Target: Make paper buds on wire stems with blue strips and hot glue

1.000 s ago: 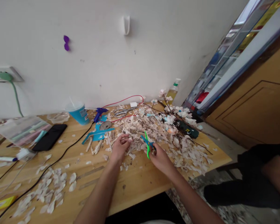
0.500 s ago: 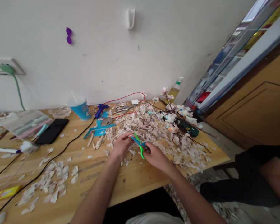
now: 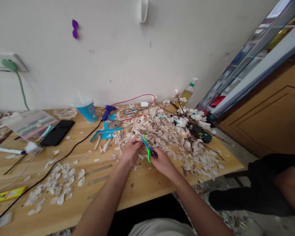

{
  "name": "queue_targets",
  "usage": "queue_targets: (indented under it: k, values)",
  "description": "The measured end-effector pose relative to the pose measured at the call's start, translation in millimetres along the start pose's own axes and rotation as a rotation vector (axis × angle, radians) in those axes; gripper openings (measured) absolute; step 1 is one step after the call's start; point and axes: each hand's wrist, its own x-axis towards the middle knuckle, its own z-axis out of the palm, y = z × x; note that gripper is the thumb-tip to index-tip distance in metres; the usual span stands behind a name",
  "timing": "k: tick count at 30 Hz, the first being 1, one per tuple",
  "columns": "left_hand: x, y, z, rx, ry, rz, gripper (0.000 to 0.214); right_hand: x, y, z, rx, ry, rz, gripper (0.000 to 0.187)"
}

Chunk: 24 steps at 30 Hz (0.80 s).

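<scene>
My right hand (image 3: 162, 163) grips scissors (image 3: 147, 148) in bright green and blue, their blades pointing away from me and to the left. Close to the blade tips, my left hand (image 3: 131, 152) is closed with its fingertips pinched. A small pale petal-like piece (image 3: 139, 139) shows at those fingertips, partly hidden by them. Both hands hover over the near edge of a heap of dry whitish petal-like flakes (image 3: 159, 131). A smaller pile of pale flakes (image 3: 61, 180) lies to the left on the wooden table (image 3: 105, 193).
Behind the hands are a blue glue gun (image 3: 109, 112), metal scissors (image 3: 132, 111) and a blue cup (image 3: 87, 111). White-flowered branches (image 3: 196, 116) and a bottle (image 3: 188, 91) stand back right. A phone (image 3: 57, 132) and black cable (image 3: 71, 152) lie left. Another person's arm (image 3: 289, 186) is at right.
The view has shifted slightly, so the table sits a little higher and farther right. The scissors have turned more upright, their blades still near my left fingertips.
</scene>
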Motion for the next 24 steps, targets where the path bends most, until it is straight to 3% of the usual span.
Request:
queue_targets:
  k: [8,15,24]
  values:
    - [-1,4,0.4,0.045,-0.034,-0.013,0.043,3,7,-1,-0.013,0.036,-0.031,0.02]
    - [-1,2,-0.8,0.078,-0.031,0.038,0.04,0,3,0,-0.025,0.016,0.003,0.013]
    - [3,-2,-3.6,0.143,-0.048,0.097,0.036,-4,0,-1,-0.016,-0.012,0.009,0.017]
